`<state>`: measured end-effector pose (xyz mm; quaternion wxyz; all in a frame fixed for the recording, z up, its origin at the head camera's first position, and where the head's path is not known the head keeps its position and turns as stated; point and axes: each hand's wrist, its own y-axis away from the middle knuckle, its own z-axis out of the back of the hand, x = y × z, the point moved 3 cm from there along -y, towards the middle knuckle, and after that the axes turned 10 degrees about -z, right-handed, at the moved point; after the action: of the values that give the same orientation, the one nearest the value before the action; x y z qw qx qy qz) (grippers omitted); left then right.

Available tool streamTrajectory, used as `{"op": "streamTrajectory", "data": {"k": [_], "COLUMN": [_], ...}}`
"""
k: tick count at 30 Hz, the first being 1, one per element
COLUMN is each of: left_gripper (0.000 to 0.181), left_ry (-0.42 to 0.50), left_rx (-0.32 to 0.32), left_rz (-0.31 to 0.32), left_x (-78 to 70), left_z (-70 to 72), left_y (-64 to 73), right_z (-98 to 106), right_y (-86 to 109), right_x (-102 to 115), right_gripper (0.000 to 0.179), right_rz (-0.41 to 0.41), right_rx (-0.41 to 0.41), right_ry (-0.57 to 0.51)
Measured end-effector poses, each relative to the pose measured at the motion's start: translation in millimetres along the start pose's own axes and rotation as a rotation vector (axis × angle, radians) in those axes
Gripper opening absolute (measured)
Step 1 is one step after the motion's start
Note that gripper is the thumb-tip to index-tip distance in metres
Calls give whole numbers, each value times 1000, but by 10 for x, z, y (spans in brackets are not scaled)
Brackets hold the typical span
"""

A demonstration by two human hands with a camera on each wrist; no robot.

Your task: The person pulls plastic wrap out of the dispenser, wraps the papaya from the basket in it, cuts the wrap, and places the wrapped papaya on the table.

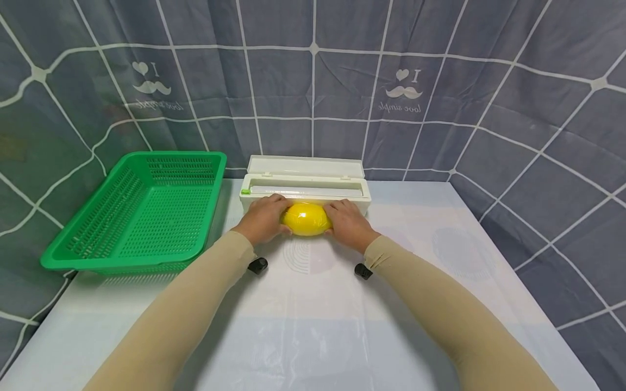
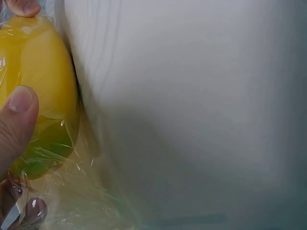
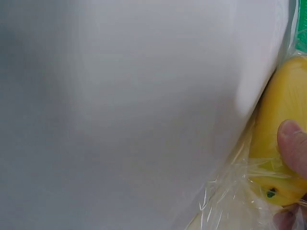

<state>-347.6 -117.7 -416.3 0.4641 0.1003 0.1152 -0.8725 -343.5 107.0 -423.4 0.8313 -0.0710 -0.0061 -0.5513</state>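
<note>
A yellow mango (image 1: 306, 219), greenish at one end, is wrapped in clear cling film (image 2: 86, 187) just in front of the white film dispenser box (image 1: 305, 187). My left hand (image 1: 264, 218) grips the mango's left end, with its thumb (image 2: 18, 117) pressed on the film over the skin. From the other side my right hand (image 1: 350, 221) holds the right end, thumb (image 3: 293, 146) on the wrapped surface near a small dark stem spot. Loose film bunches beside both ends of the fruit. Most of the fingers are hidden behind the mango.
The dispenser's lid (image 1: 305, 165) stands open at the back, and a small green piece (image 1: 245, 191) sits on its left edge. To the left is a green perforated basket (image 1: 198, 254) on the white table (image 1: 313, 347). Grey checked curtains (image 1: 342, 81) enclose the back and sides.
</note>
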Motion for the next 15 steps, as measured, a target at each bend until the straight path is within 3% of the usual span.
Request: {"op": "streamTrajectory", "data": {"k": [15], "left_gripper": [78], "left_ry": [10], "left_rx": [38], "left_rz": [-21], "left_x": [56], "left_z": [-13], "left_y": [5], "right_z": [10], "right_y": [25], "right_x": [-5], "right_gripper": [66], "right_rz": [-10], "right_rx": [76], "right_ry": [-85]}}
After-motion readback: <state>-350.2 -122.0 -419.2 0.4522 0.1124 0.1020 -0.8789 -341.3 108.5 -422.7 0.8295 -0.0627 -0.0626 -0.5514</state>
